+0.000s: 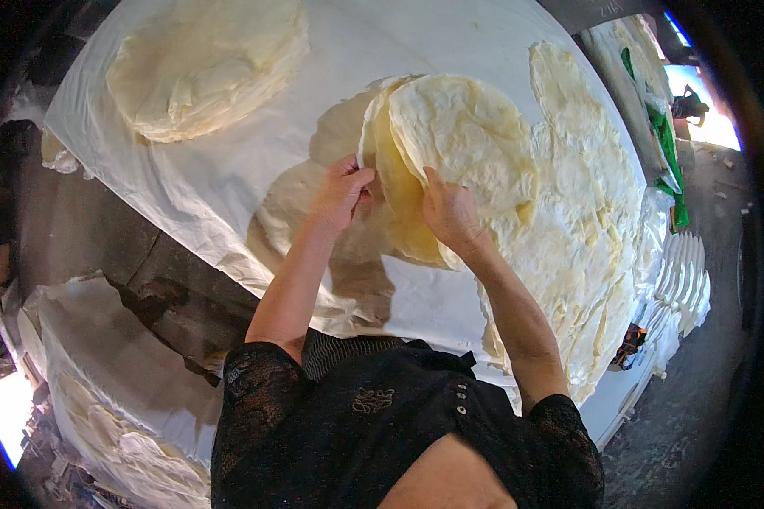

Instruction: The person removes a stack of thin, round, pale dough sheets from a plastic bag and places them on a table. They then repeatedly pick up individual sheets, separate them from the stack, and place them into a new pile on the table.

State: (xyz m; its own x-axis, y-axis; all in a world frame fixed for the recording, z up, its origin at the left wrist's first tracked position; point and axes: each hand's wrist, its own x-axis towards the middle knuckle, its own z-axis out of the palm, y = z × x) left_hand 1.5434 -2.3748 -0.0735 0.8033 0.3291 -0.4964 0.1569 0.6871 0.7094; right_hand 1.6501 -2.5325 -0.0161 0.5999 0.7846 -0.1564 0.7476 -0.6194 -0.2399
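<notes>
Both my hands are at thin, pale, round sheets, perhaps of dough, above a cloth-covered table. My left hand pinches the left edge of one translucent yellowish sheet, which stands partly lifted. My right hand grips the left edge of another round sheet, whose face lies to the right and overlaps a wide spread of similar sheets. A gap shows between the two held sheets near their upper left edges. Their shadows fall on the cloth around my left hand.
A thick round stack of pale sheets lies at the table's upper left. Another cloth-covered surface with pale sheets stands at lower left. Beyond the right edge are clear plastic, green cloth and a stack of white ridged items.
</notes>
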